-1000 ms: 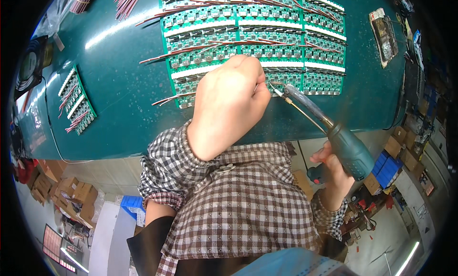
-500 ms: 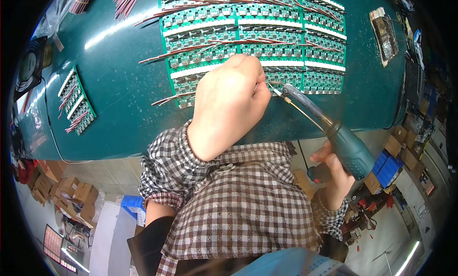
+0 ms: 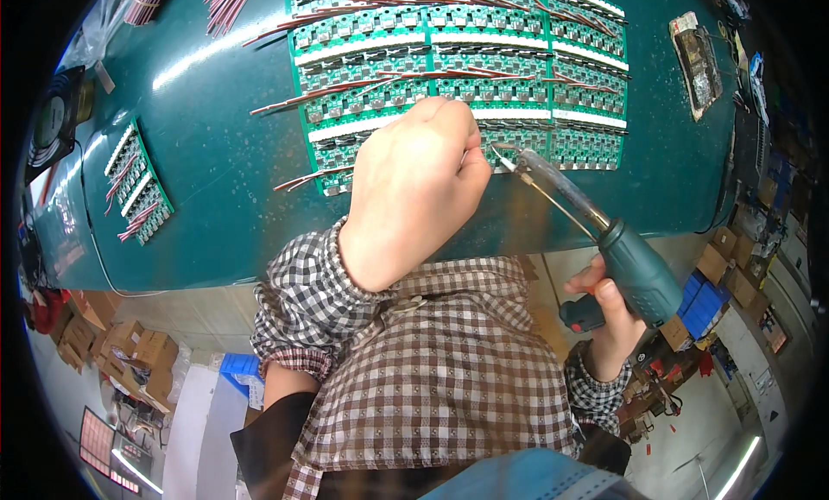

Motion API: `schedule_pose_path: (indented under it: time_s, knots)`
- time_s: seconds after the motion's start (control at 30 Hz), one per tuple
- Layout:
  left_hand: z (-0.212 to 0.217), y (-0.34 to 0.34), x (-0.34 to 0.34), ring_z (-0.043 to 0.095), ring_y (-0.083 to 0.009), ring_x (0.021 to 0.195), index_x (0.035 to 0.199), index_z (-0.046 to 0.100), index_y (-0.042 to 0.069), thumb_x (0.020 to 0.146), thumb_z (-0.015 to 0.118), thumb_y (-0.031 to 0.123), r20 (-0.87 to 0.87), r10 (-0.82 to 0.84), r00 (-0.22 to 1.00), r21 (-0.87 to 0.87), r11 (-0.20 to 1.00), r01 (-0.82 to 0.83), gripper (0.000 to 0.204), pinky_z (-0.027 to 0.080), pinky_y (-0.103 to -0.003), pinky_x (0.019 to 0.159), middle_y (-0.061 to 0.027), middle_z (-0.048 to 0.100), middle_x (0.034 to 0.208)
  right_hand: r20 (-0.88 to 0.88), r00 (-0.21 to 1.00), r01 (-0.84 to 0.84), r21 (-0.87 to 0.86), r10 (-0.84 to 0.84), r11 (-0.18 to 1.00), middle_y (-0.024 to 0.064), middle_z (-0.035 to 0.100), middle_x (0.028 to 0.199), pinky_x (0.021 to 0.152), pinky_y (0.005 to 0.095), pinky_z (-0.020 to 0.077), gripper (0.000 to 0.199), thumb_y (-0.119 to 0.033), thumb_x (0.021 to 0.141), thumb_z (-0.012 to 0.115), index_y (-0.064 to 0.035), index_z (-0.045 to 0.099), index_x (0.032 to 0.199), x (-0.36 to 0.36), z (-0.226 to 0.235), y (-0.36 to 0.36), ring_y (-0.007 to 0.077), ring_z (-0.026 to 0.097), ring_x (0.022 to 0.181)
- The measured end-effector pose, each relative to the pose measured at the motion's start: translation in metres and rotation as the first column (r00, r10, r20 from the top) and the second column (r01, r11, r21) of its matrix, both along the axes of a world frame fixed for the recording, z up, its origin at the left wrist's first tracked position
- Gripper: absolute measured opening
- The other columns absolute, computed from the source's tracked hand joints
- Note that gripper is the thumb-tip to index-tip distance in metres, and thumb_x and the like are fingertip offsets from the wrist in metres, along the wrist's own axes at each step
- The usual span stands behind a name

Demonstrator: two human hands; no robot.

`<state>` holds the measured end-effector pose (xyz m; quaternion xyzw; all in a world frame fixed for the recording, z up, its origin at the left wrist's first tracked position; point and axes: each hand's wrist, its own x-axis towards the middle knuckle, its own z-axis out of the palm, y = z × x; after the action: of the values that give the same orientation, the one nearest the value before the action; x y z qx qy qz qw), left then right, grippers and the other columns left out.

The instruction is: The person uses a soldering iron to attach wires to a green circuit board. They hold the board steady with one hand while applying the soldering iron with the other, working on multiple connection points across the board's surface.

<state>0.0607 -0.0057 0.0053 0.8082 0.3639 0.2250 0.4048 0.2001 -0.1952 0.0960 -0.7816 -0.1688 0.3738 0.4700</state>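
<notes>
My left hand (image 3: 414, 189) is closed in a pinch over the nearest row of green circuit boards (image 3: 505, 90). What its fingertips hold is mostly hidden; only a thin pale sliver shows beside the thumb. In my right hand (image 3: 615, 319) is a dark green soldering gun (image 3: 637, 271), gripped by its handle. Its metal barrel slants up and left, and the tip with its thin feed tube reaches the front boards just right of my left fingers. Red and black wires (image 3: 345, 90) lie across the board rows, beside white strips.
A smaller board panel (image 3: 140, 185) with wires lies at the left of the green table (image 3: 224, 163). Wire bundles (image 3: 230, 3) rest at the far left. A worn, stained block (image 3: 695, 66) sits at the right, and a round black fan-like device (image 3: 56, 120) stands at the left edge.
The soldering gun and my right hand have shifted slightly to the right, the barrel end moving a little away from my left fingers. My left hand stays in place.
</notes>
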Motion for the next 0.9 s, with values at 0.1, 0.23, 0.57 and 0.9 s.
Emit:
schedule_pose_path:
  time_s: [0.1, 0.23, 0.57, 0.9]
  knots:
    - [-0.0012, -0.0001, 0.0001, 0.059, -0.0340, 0.063, 0.073, 0.054, 0.002, 0.069, 0.063, 0.002, 0.006, -0.001, 1.000, -0.011, 1.000, 0.001, 0.010, 0.048, -0.040, 0.054, -0.0144, 0.058, 0.072, 0.061, 0.998, -0.025, -0.049, 0.028, 0.999, 0.0107, 0.062, 0.074, 0.065, 0.0333, 0.0545, 0.043, -0.024, 0.082, 0.068, 0.0097, 0.057, 0.106, -0.0019, -0.0012, 0.0015, 0.0230, 0.063, 0.066]
    - [-0.0014, 0.0006, 0.0003, 0.059, -0.0341, 0.063, 0.074, 0.054, 0.002, 0.069, 0.063, 0.003, 0.018, -0.002, 1.000, -0.006, 1.000, 0.002, 0.010, 0.048, -0.040, 0.054, -0.0146, 0.058, 0.072, 0.060, 0.997, -0.039, -0.029, 0.040, 0.999, 0.0117, 0.063, 0.075, 0.064, 0.0333, 0.0540, 0.042, -0.023, 0.082, 0.067, 0.0097, 0.058, 0.107, -0.0008, -0.0035, -0.0005, 0.0228, 0.063, 0.066]
    - [-0.0015, 0.0001, -0.0002, 0.059, -0.0348, 0.063, 0.074, 0.054, 0.002, 0.070, 0.063, 0.003, 0.016, -0.001, 1.000, -0.005, 1.000, 0.002, 0.010, 0.048, -0.040, 0.054, -0.0152, 0.058, 0.073, -0.009, 1.000, -0.025, 0.018, 0.025, 1.000, 0.0118, 0.066, 0.077, 0.074, 0.0361, 0.0522, 0.031, -0.009, 0.080, 0.069, 0.0085, 0.061, 0.104, 0.0001, -0.0021, -0.0002, 0.0222, 0.065, 0.072]
    - [-0.0008, -0.0001, 0.0005, 0.056, -0.0244, 0.059, 0.073, 0.055, 0.003, 0.068, 0.064, 0.000, 0.008, 0.015, 1.000, -0.010, 1.000, -0.015, 0.010, 0.046, -0.034, 0.053, -0.0091, 0.056, 0.068, 0.000, 1.000, -0.022, 0.021, 0.022, 1.000, 0.0118, 0.065, 0.076, 0.070, 0.0346, 0.0537, 0.033, -0.010, 0.080, 0.070, 0.0090, 0.060, 0.105, 0.0011, -0.0042, -0.0011, 0.0223, 0.065, 0.070]
